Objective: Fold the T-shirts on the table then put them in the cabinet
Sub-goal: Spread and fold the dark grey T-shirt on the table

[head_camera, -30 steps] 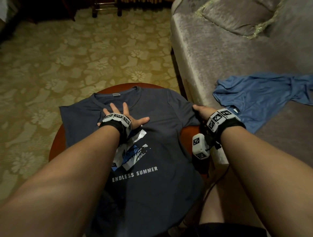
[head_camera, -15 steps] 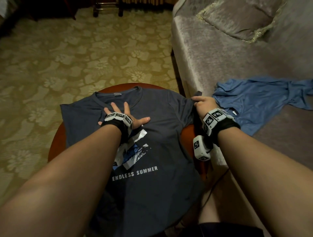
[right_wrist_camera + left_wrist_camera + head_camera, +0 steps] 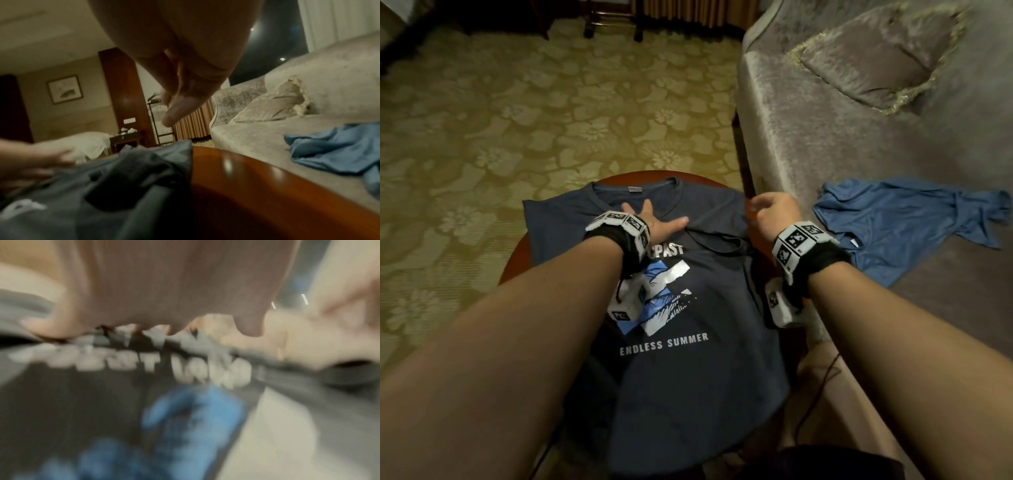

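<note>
A dark navy T-shirt (image 3: 688,377) printed "ENDLESS SUMMER" lies face up on the round wooden table (image 3: 515,253). My left hand (image 3: 650,222) presses flat on its chest below the collar, fingers spread; the left wrist view is blurred, with the palm (image 3: 174,288) over the print. The right sleeve (image 3: 722,243) lies folded in over the chest. Just above the shirt's right shoulder hovers my right hand (image 3: 774,216), its fingers loosely curled and holding nothing, as the right wrist view shows (image 3: 180,91). A lighter blue T-shirt (image 3: 904,222) lies crumpled on the sofa seat.
A grey sofa (image 3: 825,137) with a cushion (image 3: 876,58) runs along the table's right side. Patterned carpet (image 3: 517,120) surrounds the table at left and beyond. Dark furniture legs (image 3: 613,20) stand at the far end. A thin cable (image 3: 815,394) hangs by my right knee.
My right hand brought the right sleeve in over the chest and let it go, then lifted. The left hand stayed pressed on the shirt.
</note>
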Available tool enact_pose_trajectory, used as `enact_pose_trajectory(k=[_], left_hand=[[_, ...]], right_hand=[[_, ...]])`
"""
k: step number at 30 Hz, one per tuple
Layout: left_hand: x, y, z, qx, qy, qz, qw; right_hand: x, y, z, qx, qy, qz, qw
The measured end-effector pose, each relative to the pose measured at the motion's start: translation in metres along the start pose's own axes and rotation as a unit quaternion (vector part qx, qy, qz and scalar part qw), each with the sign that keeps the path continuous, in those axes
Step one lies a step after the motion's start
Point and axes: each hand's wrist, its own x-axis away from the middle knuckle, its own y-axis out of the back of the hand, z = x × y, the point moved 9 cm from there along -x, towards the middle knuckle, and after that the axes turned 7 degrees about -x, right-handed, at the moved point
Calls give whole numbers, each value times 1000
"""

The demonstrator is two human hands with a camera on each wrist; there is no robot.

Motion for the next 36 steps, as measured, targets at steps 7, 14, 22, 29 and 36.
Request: enact_pose_trajectory(k=[7, 14, 22, 29, 36], left_hand=[[17, 24, 50, 7, 15, -92, 996], [36, -10, 88, -29, 63, -58, 996], [38, -32, 86, -63, 56, -8, 996], [36, -29, 86, -58, 62, 18, 996], [39, -32, 86, -61, 59, 9, 996]], right_hand=[[27, -46, -6, 235, 35, 172, 956], [38, -43, 4, 247, 60, 116, 960], [37, -41, -4, 272, 26, 103, 956], [45, -43, -1, 196, 12, 120, 973], [51, -46, -15, 157, -4, 174, 972]])
